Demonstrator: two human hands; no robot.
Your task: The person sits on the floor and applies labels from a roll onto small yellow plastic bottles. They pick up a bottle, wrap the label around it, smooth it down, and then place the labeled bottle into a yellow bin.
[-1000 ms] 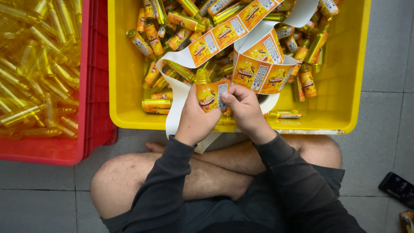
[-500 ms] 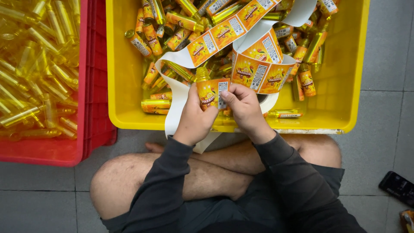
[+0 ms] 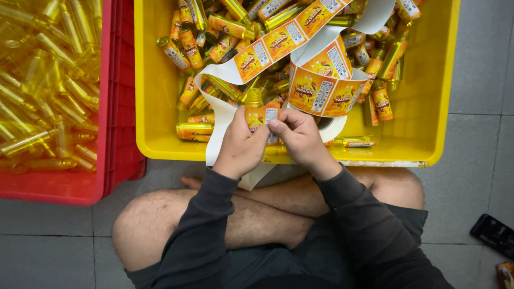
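My left hand (image 3: 241, 145) grips a small gold bottle (image 3: 255, 107) upright over the near wall of the yellow crate (image 3: 155, 107). My right hand (image 3: 300, 140) presses an orange sticker label (image 3: 265, 115) against that bottle with thumb and fingers. A long roll of orange labels on white backing (image 3: 321, 85) loops across the crate above my hands. Several labelled gold bottles (image 3: 214, 32) lie heaped inside the crate. I sit cross-legged on the floor behind it.
A red crate (image 3: 112, 134) at left holds several unlabelled gold bottles (image 3: 43, 96). Grey floor tiles surround me. A dark phone (image 3: 492, 234) lies at the lower right, with a small orange packet (image 3: 506, 275) beside it.
My hands and the bottle stay in nearly the same place; my right fingers have shifted slightly along the label.
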